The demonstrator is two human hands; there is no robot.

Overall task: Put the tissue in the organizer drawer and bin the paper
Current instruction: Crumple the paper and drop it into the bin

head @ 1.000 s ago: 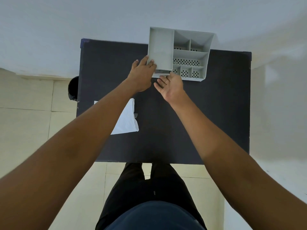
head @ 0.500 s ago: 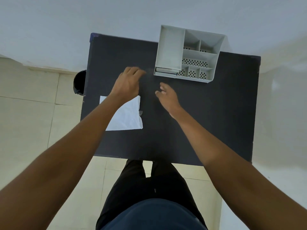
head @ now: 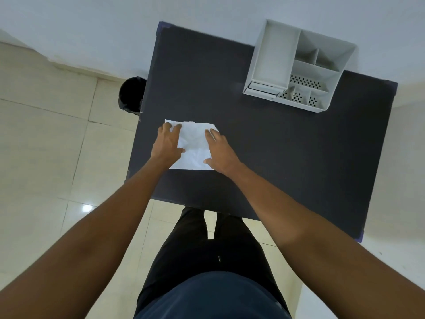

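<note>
The dark table (head: 287,157) is the landmark. At its far right corner stands the organizer (head: 299,65); off its left edge, on the floor, the bin (head: 131,93). Near that edge lies the paper (head: 195,146), light, limp and creased. Left hand (head: 166,143) and right hand (head: 222,151) rest flat on it, fingers spread, gripping nothing. It is probably best gathered from the side edges.

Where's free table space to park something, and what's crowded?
Free: the table between the paper and the organizer, its whole near-right area, and the far-left corner. Crowded: the left edge, where left hand and right hand rest on the paper.
</note>
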